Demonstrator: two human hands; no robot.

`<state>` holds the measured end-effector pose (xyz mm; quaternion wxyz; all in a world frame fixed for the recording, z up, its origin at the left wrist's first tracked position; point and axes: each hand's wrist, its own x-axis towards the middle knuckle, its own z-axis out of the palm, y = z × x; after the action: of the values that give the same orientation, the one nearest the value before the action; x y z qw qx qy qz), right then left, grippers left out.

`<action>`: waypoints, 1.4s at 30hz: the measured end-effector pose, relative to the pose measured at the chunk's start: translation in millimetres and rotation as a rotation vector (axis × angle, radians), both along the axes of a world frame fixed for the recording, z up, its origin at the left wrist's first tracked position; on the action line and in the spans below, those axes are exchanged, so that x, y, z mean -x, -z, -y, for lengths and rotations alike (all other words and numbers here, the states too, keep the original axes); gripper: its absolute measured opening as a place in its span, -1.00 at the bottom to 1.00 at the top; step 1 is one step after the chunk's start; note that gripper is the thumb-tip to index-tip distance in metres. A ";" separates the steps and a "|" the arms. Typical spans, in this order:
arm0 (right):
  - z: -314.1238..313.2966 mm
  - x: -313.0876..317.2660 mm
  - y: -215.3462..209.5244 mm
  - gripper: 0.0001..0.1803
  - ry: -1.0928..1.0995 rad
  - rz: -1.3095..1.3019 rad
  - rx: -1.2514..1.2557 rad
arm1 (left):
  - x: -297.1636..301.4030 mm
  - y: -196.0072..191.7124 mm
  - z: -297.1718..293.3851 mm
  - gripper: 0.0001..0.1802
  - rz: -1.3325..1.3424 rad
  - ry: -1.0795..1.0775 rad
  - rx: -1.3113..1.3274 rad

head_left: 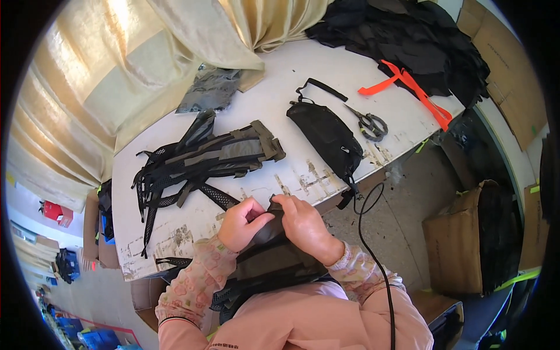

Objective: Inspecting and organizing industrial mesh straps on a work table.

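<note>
A dark grey-brown fabric piece point(279, 256) with black parts lies over my lap and reaches up to the table's front edge. My left hand point(244, 223) is closed on its upper end, thumb and fingers pinched together. Right beside it, my right hand point(304, 226) grips the same end, its fingers bent over the edge. What lies between the fingertips is mostly hidden. Just beyond my hands, a stack of grey-brown and black fabric pieces with mesh straps point(219, 154) is spread on the white table point(274, 76).
A black waist bag point(326, 137) and scissors point(371, 125) lie farther right, near orange strips point(417, 93) and a heap of black cloth point(402, 41). A plastic-wrapped package point(210, 88) sits by the curtain point(163, 58). A black cable point(373, 251) crosses my right forearm. Cardboard boxes point(452, 239) stand right.
</note>
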<state>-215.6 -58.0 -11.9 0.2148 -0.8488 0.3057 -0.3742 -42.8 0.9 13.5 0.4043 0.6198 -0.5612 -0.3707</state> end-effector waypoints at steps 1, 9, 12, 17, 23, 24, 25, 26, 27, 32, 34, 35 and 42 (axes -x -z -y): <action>0.9 -0.4 3.0 -0.60 -0.042 0.001 -0.008 | -1.2 0.6 -0.1 -0.79 0.014 0.014 -0.022; 19.2 4.6 0.4 -0.91 -0.218 0.013 -0.027 | -3.3 -5.0 -4.4 -0.79 0.085 0.165 -0.055; 21.4 3.1 -7.2 -0.95 -0.124 0.063 -0.037 | 3.7 -12.0 -9.1 -0.79 0.218 0.254 0.101; 22.4 7.9 -3.2 -0.83 -0.148 0.276 -0.668 | 9.3 -21.3 -18.2 -0.79 0.411 0.372 0.273; 14.4 -5.1 9.3 -0.78 -0.315 0.396 -0.795 | 11.8 -21.6 -10.8 -0.85 0.333 0.166 0.184; 15.5 -3.5 9.3 -0.78 -0.320 0.396 -0.800 | 11.8 -20.7 -9.8 -0.87 0.274 0.160 0.162; 17.2 -1.7 1.3 -0.78 -0.357 0.385 -0.939 | 10.4 -20.0 -11.5 -0.89 0.218 0.143 0.133; 17.5 -0.6 -2.8 -0.77 -0.396 0.373 -1.081 | 7.9 -19.4 -12.7 -0.89 0.223 0.126 0.119; 20.7 0.8 2.2 -0.76 -0.495 0.549 -1.136 | 4.5 -17.9 -10.1 -0.90 0.104 0.111 0.093; 28.0 19.3 1.3 -0.79 -0.688 0.565 -1.388 | -2.6 -19.2 1.4 -0.90 -0.174 0.045 0.043; 23.8 18.1 2.5 -0.75 -0.829 0.561 -1.545 | -3.6 -17.8 4.0 -0.86 -0.201 0.086 0.118; 23.0 18.2 3.0 -0.74 -0.879 0.615 -1.548 | -4.0 -18.1 3.9 -0.83 -0.172 0.075 0.113; 8.6 10.0 9.0 -0.89 -0.808 0.695 -1.529 | -11.3 -13.4 -1.0 -0.74 -0.042 0.063 0.200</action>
<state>-225.6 -66.6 -20.9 0.9088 -0.3590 0.0690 -0.2014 -31.6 1.9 26.8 0.4639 0.5505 -0.6060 -0.3384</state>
